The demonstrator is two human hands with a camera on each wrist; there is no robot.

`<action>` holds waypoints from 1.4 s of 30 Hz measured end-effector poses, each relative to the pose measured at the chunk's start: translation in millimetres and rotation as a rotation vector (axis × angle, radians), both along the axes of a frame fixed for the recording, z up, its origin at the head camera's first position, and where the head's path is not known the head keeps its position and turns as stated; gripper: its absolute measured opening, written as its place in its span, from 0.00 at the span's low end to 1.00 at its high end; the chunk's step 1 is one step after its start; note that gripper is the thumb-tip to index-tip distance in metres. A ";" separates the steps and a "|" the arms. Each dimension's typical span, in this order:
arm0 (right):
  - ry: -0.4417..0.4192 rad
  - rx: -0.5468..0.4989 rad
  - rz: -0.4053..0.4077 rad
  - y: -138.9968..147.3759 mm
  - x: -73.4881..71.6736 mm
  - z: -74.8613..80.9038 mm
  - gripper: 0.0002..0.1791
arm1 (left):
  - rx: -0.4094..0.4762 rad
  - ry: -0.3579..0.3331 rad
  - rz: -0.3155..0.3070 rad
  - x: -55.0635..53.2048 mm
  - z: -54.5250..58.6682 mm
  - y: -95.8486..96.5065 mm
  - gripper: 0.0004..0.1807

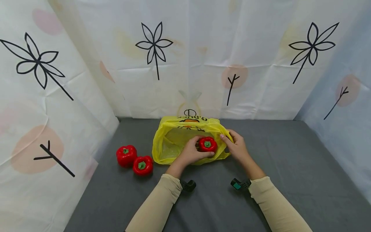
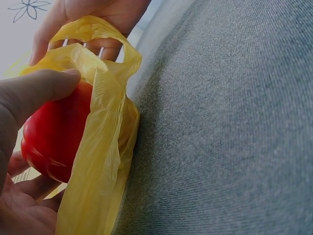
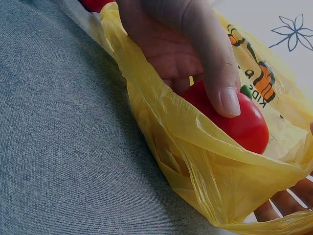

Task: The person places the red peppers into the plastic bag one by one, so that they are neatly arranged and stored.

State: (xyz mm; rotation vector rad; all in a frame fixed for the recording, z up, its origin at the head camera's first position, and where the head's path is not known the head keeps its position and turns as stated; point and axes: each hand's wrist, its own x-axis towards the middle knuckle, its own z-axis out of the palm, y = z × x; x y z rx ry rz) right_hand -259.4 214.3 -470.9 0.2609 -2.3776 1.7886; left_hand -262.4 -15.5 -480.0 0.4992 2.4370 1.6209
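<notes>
A red bell pepper (image 1: pixel 208 144) with a green stem is in the mouth of a yellow plastic bag (image 1: pixel 166 118), which lies on its side, opening toward me. My left hand (image 1: pixel 192 152) grips this pepper, its thumb across the near side. At the bag's right edge, my right hand (image 1: pixel 238 149) holds the rim by the handle loop. In the left wrist view, the bag's plastic (image 2: pixel 100 147) covers part of the pepper (image 2: pixel 56 132). The right wrist view shows the left thumb (image 3: pixel 222 83) pressed on the pepper (image 3: pixel 247 127). The bag's deeper inside is partly hidden.
Two more red bell peppers, one farther back (image 1: pixel 126 156) and one nearer (image 1: pixel 143 165), sit side by side left of the bag on the grey tabletop (image 1: pixel 284 154). A pale printed cloth (image 1: pixel 185 64) hangs behind the table and along both sides.
</notes>
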 end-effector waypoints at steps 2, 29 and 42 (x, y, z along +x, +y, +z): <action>0.001 -0.001 0.004 0.0 0.1 0.4 0.22 | 0.000 0.005 0.001 -0.7 -0.5 0.3 0.42; -0.010 -0.019 0.019 0.2 1.1 -0.1 0.22 | 0.023 0.065 0.010 7.2 -1.3 -17.8 0.45; -0.019 -0.018 0.025 -0.3 2.3 1.4 0.22 | 0.006 0.115 -0.004 26.1 15.4 -37.7 0.41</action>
